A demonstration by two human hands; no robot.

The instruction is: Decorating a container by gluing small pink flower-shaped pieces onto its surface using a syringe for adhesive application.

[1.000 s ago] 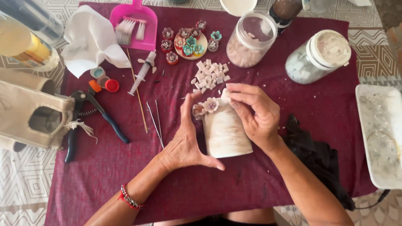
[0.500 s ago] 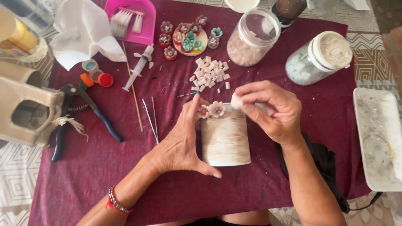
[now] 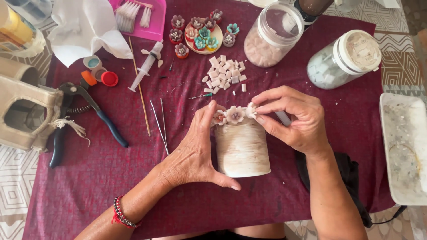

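Note:
A cream, streaked jar (image 3: pixel 242 149) lies on its side on the dark red cloth (image 3: pixel 111 178), its far rim trimmed with small pale flowers (image 3: pixel 234 114). My left hand (image 3: pixel 195 151) cups the jar's left side, thumb under its near end. My right hand (image 3: pixel 289 118) pinches a small white flower (image 3: pixel 251 110) against the rim at the right of the row.
A pile of small white tiles (image 3: pixel 224 75) and a plate of coloured flowers (image 3: pixel 200 35) lie beyond the jar. Two lidded jars (image 3: pixel 273 33) (image 3: pixel 344 60) stand at the back right. Pliers (image 3: pixel 84 118), thin sticks (image 3: pixel 158 124) and a syringe (image 3: pixel 147 66) lie left; a white tray (image 3: pixel 404 146) sits right.
The view has drifted a little. My right hand has brought the white flower down onto the jar's rim beside the others. My left hand keeps its hold on the jar.

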